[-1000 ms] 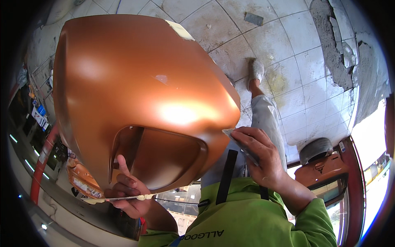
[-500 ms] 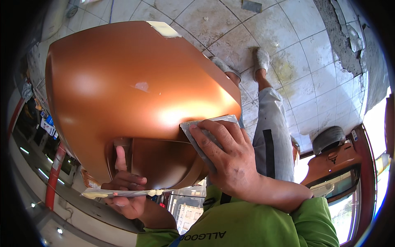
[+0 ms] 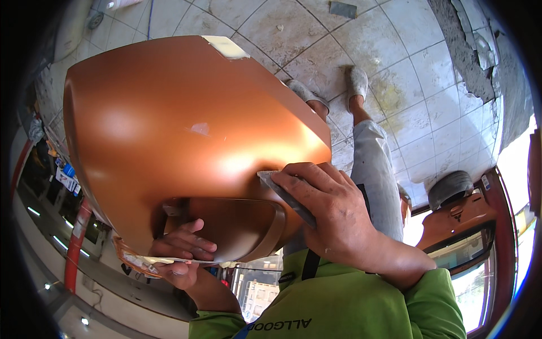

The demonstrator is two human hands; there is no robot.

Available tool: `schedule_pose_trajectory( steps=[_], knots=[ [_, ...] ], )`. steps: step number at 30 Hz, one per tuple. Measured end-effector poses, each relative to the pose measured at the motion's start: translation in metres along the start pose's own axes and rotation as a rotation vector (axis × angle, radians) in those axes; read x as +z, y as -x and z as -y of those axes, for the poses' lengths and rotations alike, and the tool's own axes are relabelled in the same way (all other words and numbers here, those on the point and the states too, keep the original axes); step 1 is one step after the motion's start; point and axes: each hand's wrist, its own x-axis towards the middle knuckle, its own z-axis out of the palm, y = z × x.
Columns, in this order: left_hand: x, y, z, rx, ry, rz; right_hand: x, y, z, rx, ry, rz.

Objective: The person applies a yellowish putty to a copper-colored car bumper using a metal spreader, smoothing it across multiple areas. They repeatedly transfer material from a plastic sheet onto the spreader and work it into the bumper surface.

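A large orange bumper, a painted car part, fills the left and middle of the view, with a pale filler patch at its far edge. My left hand grips its near rim beside the dark recess, fingers on the inner side and thumb below. Yellowish filler shows along that rim. In my right hand is a folded grey sheet of sandpaper, seen nearly edge-on. Its tip lies against the orange surface just right of the recess; whether the rest touches is hidden by the hand.
White floor tiles stretch beyond, with a broken grey strip at right. My legs and shoes stand right of the bumper. Further right are a dark tyre and an orange tailgate. A red pole rises at left.
My right hand has moved slightly right, turning the sandpaper from flat to nearly edge-on. My left fingers have drawn down out of the recess onto the rim. The bumper has tilted slightly.
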Motion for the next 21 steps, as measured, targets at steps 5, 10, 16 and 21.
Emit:
schedule_pose_trajectory(
  steps=[5,10,16,21],
  knots=[
    [-0.001,-0.002,0.007,-0.019,0.036,-0.014,0.011,0.005,0.005,-0.037,0.031,0.066],
    [0.0,-0.004,0.007,-0.005,0.029,-0.018,-0.006,0.006,0.003,-0.002,0.054,0.118],
    [-0.011,-0.002,0.005,0.013,0.003,0.117,-0.006,-0.009,0.011,-0.009,-0.008,0.09],
    [-0.016,-0.008,0.004,0.023,0.019,0.154,-0.001,-0.008,0.026,-0.01,0.082,0.114]
  ],
)
